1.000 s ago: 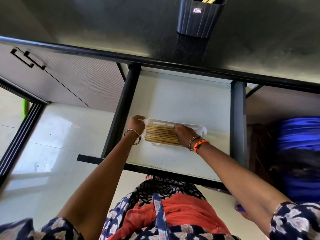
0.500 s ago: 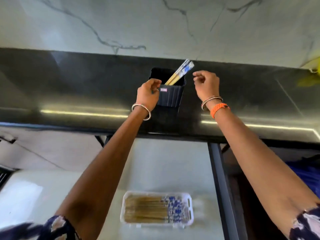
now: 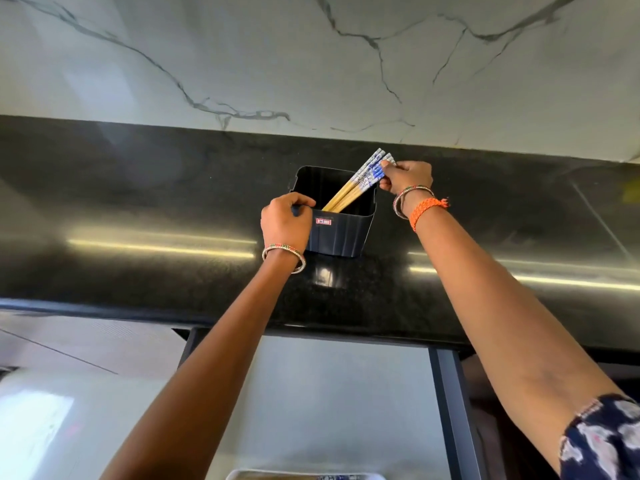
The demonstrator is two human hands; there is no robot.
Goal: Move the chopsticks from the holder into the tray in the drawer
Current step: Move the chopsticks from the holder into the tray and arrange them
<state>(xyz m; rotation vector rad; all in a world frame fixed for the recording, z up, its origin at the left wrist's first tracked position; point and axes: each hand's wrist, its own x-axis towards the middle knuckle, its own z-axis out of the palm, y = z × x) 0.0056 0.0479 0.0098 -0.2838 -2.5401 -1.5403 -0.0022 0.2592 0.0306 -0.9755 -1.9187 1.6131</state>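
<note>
Both hands are working at the dark ribbed plastic holder (image 3: 341, 233), which is standing upright on the polished black stone counter (image 3: 138, 202), nearer its back edge than its front edge and roughly midway along its length. The left hand (image 3: 285, 225) is gripping the holder's near left corner, with the fingers curling over the rim and the palm lying against the outer wall; a beaded bangle (image 3: 284, 256) is sitting on that wrist. The right hand (image 3: 408, 176) is pinching the patterned blue-and-white tops of a small bunch of bamboo chopsticks (image 3: 360, 185) between thumb and fingertips, just beyond the holder's far right corner. These chopsticks are leaning diagonally, their plain yellow lower ends still sitting inside the holder and their tops pointing up towards the white marble-veined wall (image 3: 311, 64) behind the counter. An orange braided band (image 3: 427, 209) and thin bangles are circling the right wrist, and a dark floral sleeve (image 3: 602, 441) is showing at the lower right. Below the counter's front edge the pale drawer (image 3: 329, 393) is standing open, and the rim of a white plastic tray (image 3: 304, 474) is peeking in at the bottom edge, with more chopsticks lying in it.
</note>
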